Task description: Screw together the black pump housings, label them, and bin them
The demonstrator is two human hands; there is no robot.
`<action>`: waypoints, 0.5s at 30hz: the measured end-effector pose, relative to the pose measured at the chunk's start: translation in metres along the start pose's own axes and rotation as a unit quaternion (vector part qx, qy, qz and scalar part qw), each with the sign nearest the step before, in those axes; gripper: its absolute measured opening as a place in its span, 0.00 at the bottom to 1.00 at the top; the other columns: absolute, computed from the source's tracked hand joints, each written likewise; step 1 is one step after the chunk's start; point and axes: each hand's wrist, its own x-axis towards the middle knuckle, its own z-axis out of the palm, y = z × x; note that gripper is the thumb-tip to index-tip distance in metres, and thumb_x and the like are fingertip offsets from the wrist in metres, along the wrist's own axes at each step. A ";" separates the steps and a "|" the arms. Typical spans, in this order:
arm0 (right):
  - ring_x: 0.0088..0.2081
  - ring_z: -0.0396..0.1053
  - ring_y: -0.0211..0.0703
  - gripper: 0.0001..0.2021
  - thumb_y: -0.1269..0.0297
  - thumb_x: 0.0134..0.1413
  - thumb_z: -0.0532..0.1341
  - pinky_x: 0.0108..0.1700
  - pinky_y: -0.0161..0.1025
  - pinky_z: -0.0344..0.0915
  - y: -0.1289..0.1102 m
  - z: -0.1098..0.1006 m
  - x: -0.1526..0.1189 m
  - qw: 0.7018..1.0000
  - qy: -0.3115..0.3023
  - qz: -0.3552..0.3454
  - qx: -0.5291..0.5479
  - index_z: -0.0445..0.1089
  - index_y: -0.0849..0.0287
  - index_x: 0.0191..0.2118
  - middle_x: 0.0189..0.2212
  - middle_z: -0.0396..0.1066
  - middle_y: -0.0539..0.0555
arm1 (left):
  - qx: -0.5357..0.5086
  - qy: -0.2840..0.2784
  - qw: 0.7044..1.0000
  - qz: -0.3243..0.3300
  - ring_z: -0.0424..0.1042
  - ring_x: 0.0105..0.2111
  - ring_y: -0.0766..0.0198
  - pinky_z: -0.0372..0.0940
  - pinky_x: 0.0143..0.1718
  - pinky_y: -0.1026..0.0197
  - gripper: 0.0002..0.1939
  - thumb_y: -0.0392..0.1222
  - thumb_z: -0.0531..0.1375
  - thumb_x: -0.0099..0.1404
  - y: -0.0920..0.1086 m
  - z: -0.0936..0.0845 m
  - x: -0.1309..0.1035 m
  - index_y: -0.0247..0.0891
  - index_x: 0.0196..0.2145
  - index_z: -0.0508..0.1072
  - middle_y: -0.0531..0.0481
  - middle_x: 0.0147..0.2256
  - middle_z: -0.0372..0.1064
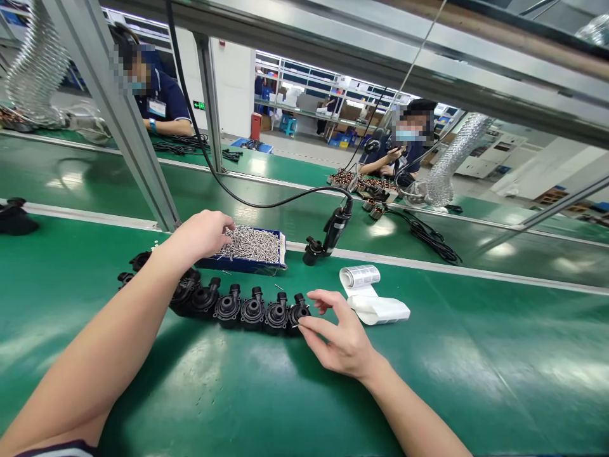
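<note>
Your curved right hand (343, 336) touches the end housing (299, 312), at ten o'clock; your left hand (203, 236) (neither grip is clear) dips among screws (257, 245).

**Shining Bright From Overhead, Glaring Off Green**

Lighting brightly from above, flaring in white patches across the glossy table (204, 400). Casting soft shadows near the left forearm (128, 324) and beneath the black housings (252, 309). Showing close parts fairly crisply, softening toward the background, stretching at the edges. Pixelating coarsely over two heads (130, 60) (412, 124).
</note>
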 end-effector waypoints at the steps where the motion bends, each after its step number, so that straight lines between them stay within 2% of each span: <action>1: 0.43 0.68 0.48 0.06 0.76 0.64 0.64 0.40 0.45 0.75 0.000 -0.001 0.000 1.000 -0.002 -0.004 -0.006 0.76 0.60 0.43 0.53 0.68 0.65 | 0.003 -0.003 1.000 0.004 0.80 0.49 0.45 0.73 0.50 0.54 0.17 0.40 0.66 0.66 0.001 0.002 0.001 0.41 0.53 0.82 0.44 0.47 0.83; 6: 0.46 0.70 0.51 0.08 0.78 0.63 0.64 0.40 0.45 0.76 0.002 -0.003 0.000 0.998 -0.005 -0.036 -0.042 0.75 0.61 0.44 0.52 0.68 0.67 | 0.014 -0.026 0.999 0.016 0.80 0.50 0.45 0.72 0.50 0.55 0.18 0.40 0.66 0.67 0.002 0.010 0.007 0.40 0.54 0.81 0.41 0.49 0.82; 10: 0.51 0.71 0.55 0.10 0.78 0.62 0.64 0.44 0.49 0.78 0.003 0.000 -0.003 0.996 -0.013 -0.073 -0.058 0.75 0.62 0.48 0.53 0.68 0.68 | 0.012 -0.037 0.999 0.022 0.80 0.50 0.46 0.72 0.49 0.56 0.18 0.40 0.65 0.68 0.002 0.013 0.009 0.42 0.54 0.81 0.42 0.50 0.82; 15: 0.49 0.72 0.53 0.08 0.78 0.62 0.66 0.44 0.49 0.78 0.003 0.004 -0.003 0.999 -0.005 -0.041 -0.010 0.75 0.63 0.46 0.52 0.69 0.68 | 0.008 -0.032 0.999 0.028 0.80 0.49 0.45 0.72 0.48 0.56 0.17 0.41 0.66 0.68 0.003 0.013 0.008 0.42 0.54 0.81 0.42 0.49 0.82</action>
